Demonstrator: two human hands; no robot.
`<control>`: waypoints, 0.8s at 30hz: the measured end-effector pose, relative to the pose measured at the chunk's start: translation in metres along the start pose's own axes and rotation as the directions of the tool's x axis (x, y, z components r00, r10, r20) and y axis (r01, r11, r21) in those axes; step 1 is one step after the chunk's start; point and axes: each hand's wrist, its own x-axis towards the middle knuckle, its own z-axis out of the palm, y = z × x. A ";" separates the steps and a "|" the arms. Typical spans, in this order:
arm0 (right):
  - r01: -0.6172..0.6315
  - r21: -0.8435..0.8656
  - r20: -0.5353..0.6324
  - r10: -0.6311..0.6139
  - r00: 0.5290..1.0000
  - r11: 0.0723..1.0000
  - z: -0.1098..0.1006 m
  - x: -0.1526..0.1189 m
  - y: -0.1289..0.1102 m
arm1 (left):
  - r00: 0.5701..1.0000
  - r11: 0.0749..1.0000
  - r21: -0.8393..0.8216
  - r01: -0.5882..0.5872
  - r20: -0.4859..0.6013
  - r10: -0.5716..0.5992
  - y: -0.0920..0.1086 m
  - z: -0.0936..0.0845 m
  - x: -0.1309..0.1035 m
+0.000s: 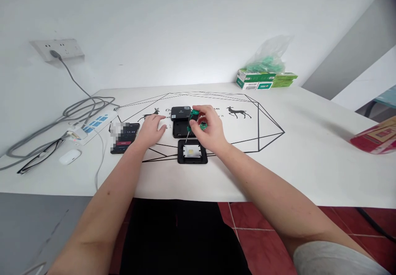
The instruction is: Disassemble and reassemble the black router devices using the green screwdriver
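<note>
My right hand [210, 127] is closed round the green and black handle of a screwdriver [194, 115]. Its thin shaft slants down to the far edge of a black device casing [180, 158] with a silver metal plate [192, 151] in it; whether the tip touches I cannot tell. Beyond lie an open black case half [177, 129] and a black cover [180, 113] with small labels. A green circuit board [203, 125] shows partly behind my right fingers. My left hand [152, 129] rests on the table left of these parts, fingers apart and holding nothing.
A phone [130, 136] lies beside my left wrist. Farther left are a power strip [97, 122], coiled grey cable [66, 112] and a white earbud case [70, 157]. Green-white boxes [255, 80] under a plastic bag [269, 58] stand at the back right. A red-yellow package [375, 136] sits far right.
</note>
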 end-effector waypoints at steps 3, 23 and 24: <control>-0.041 0.002 0.018 0.041 0.999 0.999 -0.001 -0.001 -0.003 | 0.964 0.969 -0.196 -0.150 0.188 0.187 0.015 -0.004 -0.009; 0.056 0.058 0.109 -0.062 0.992 0.997 0.001 -0.004 -0.015 | 0.829 0.944 -0.311 -0.111 0.495 0.260 0.046 -0.006 -0.026; 0.054 0.056 0.113 -0.060 0.992 0.997 0.001 -0.005 -0.015 | 0.832 0.943 -0.312 -0.116 0.488 0.264 0.046 -0.007 -0.026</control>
